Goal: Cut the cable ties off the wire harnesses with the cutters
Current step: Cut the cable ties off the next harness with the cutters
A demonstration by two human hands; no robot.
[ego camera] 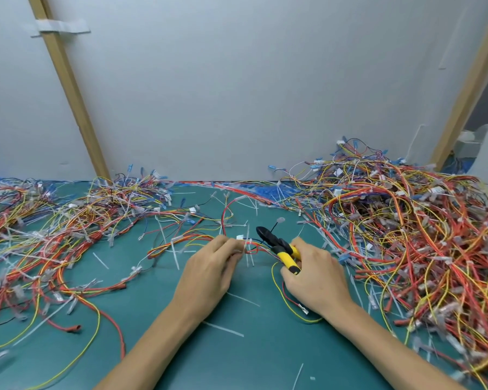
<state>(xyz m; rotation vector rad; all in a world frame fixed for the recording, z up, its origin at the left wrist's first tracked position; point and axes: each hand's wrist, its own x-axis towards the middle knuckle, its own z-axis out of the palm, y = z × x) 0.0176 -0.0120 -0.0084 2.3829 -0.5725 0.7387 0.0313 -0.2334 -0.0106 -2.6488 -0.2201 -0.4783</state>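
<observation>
My left hand (209,271) pinches a wire harness (189,240) of red, orange and yellow wires just left of a white cable tie (248,246) wrapped around it. My right hand (316,277) grips the cutters (279,246) by their yellow and black handles. The black jaws point up and left, their tip a short way above and right of the tie. Red and yellow wires of the harness run under my right hand and loop out below it.
A large heap of harnesses (406,229) fills the right side of the green mat (237,347). Another spread of harnesses (54,229) covers the left. Several cut white ties (223,329) lie scattered on the mat. A white wall stands behind.
</observation>
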